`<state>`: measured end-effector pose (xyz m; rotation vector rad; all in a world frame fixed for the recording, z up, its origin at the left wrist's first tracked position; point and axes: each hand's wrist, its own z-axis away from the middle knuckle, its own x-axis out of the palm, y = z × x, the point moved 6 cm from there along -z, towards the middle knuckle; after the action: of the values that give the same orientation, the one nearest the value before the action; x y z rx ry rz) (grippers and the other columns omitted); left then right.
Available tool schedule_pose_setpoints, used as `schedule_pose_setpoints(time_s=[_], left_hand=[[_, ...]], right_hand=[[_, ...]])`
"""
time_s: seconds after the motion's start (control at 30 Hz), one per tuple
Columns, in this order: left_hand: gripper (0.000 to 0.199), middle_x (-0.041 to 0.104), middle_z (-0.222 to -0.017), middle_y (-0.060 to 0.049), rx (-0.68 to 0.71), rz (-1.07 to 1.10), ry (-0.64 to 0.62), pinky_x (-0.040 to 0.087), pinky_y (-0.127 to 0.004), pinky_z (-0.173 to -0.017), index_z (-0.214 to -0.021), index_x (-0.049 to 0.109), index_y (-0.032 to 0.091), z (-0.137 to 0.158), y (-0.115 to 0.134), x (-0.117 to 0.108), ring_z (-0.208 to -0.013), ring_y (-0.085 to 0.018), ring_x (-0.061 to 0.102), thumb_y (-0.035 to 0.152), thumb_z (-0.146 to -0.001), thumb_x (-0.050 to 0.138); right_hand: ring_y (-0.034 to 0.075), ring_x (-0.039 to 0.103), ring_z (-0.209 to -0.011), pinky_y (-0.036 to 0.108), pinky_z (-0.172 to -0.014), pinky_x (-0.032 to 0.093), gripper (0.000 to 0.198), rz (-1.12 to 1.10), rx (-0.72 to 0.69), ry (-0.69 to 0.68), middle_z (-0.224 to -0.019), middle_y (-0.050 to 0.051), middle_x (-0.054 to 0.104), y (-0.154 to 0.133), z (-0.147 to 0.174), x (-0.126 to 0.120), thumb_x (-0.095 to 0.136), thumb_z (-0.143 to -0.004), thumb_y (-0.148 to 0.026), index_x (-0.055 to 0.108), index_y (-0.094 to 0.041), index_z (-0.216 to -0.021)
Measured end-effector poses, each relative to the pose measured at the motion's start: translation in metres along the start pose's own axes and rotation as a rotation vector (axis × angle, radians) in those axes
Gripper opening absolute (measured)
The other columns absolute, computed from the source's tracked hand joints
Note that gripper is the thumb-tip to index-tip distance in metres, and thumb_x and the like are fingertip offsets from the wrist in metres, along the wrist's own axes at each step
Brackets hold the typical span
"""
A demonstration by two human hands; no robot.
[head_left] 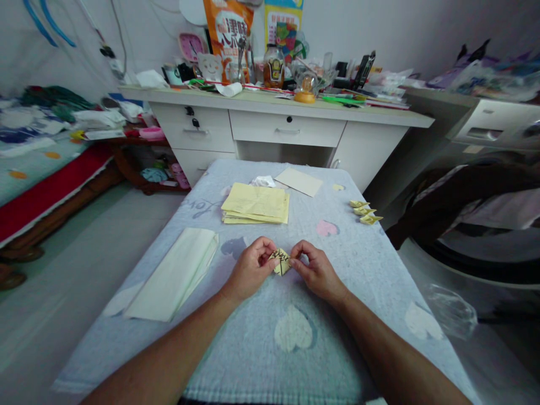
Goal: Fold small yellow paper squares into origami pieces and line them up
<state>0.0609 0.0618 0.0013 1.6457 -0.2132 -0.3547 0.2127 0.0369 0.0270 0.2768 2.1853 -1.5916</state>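
Note:
A small folded piece of yellow paper point(282, 263) with dark handwriting is held up between my two hands over the cloth-covered table. My left hand point(253, 264) pinches its left corner between thumb and fingers. On the opposite corner, my right hand point(316, 270) has the same kind of pinch. Beyond them lies a stack of yellow paper sheets point(255, 203). Three small folded yellow paper pieces point(365, 211), pointed at the ends, sit in a row near the table's right edge.
Left of my hands lies a folded pale sheet bundle point(175, 275). A beige card point(299, 182) and a crumpled white tissue point(262, 181) rest at the back. Behind stands a cluttered white desk point(287, 132); a washing machine point(498, 126) is on the right, a bed point(42, 185) on the left.

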Motion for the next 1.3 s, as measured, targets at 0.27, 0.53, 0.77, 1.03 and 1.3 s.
schedule_pose_setpoints(time_s=[0.27,0.53,0.77,1.03,1.3], left_hand=[[0.034,0.066,-0.08,0.0,-0.076,0.185,-0.051,0.045,-0.023,-0.062,-0.104,0.047,0.019,-0.001,-0.002,0.001,-0.067,-0.013,0.062,0.027,-0.077,0.066],[0.029,0.064,-0.077,0.0,-0.084,0.206,-0.06,0.046,-0.023,-0.062,-0.099,0.05,0.017,-0.001,-0.001,0.0,-0.066,-0.012,0.061,0.028,-0.077,0.067],[0.029,0.063,-0.078,0.0,-0.092,0.198,-0.092,0.046,-0.023,-0.064,-0.098,0.05,0.018,-0.001,-0.002,0.001,-0.068,-0.012,0.061,0.028,-0.077,0.066],[0.042,0.064,-0.084,-0.001,-0.051,0.15,-0.106,0.046,-0.024,-0.066,-0.115,0.043,0.021,0.0,0.0,0.003,-0.072,-0.013,0.061,0.024,-0.079,0.063],[0.016,0.058,-0.081,0.001,0.088,-0.142,-0.037,0.041,-0.022,-0.066,-0.088,0.057,0.019,0.001,0.01,0.0,-0.072,-0.011,0.053,0.017,-0.074,0.064]], right_hand=[[0.017,0.056,-0.087,0.03,-0.08,0.044,0.024,-0.093,0.027,-0.052,-0.091,0.002,0.059,0.004,0.002,0.002,0.059,-0.083,-0.022,0.051,-0.021,-0.105],[0.016,0.054,-0.077,0.03,-0.074,0.042,0.008,0.046,-0.024,-0.061,-0.077,0.002,0.06,-0.006,0.0,0.002,0.056,-0.086,-0.025,0.061,-0.02,-0.082],[0.016,0.054,-0.077,0.03,-0.073,0.042,0.01,0.092,-0.063,-0.054,-0.076,0.002,0.059,-0.01,0.0,0.001,0.054,-0.088,-0.023,0.061,-0.02,-0.082],[0.017,0.054,-0.082,0.03,-0.076,0.043,0.012,0.108,-0.061,0.015,-0.085,0.002,0.058,-0.004,0.002,-0.001,0.055,-0.084,-0.015,0.054,-0.021,-0.094],[0.017,0.053,-0.08,0.029,-0.074,0.042,0.008,0.138,-0.099,0.031,-0.079,0.001,0.057,-0.005,0.002,-0.001,0.054,-0.085,-0.014,0.056,-0.022,-0.084]])
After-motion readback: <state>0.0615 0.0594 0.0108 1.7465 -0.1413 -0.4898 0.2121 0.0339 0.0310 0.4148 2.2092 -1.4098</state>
